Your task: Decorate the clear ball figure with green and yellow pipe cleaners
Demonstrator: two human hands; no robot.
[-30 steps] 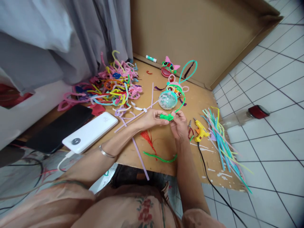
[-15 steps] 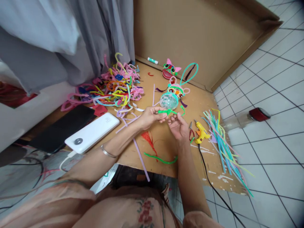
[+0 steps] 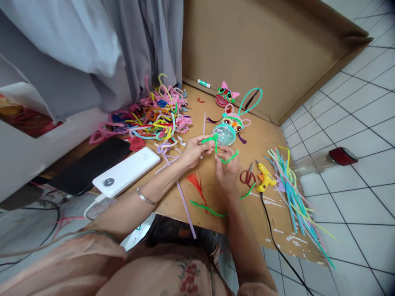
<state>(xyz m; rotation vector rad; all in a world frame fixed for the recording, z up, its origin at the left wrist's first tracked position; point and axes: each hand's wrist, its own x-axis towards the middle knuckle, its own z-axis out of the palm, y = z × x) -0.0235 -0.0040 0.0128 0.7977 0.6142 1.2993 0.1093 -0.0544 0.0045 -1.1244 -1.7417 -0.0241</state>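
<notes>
Between my hands is a bright green pipe cleaner (image 3: 215,139), bent and twisted into a small looped shape. My left hand (image 3: 197,151) pinches its left part. Lower down, the thumb and fingers of my right hand (image 3: 227,164) grip its free length, whose end curls up to the right. Just behind lies a clear, teal-rimmed dome (image 3: 224,135), touching a lion-like pipe-cleaner head (image 3: 233,120) with a teal loop on top. Nearer me rest a red tassel (image 3: 196,185) and another green pipe cleaner (image 3: 206,208), partly hidden by my right forearm.
Right of my hands lie red-handled scissors (image 3: 248,176), a yellow glue gun (image 3: 264,176) with a black cord, and a bundle of pipe cleaners (image 3: 291,193). On the left are a tangled colourful pile (image 3: 154,117) and a white power bank (image 3: 126,172). Cardboard (image 3: 262,49) stands behind.
My right hand has turned over, palm now facing down and left, drawing the green pipe cleaner's free length downward. The scissors now show more fully. The whole view has shifted slightly.
</notes>
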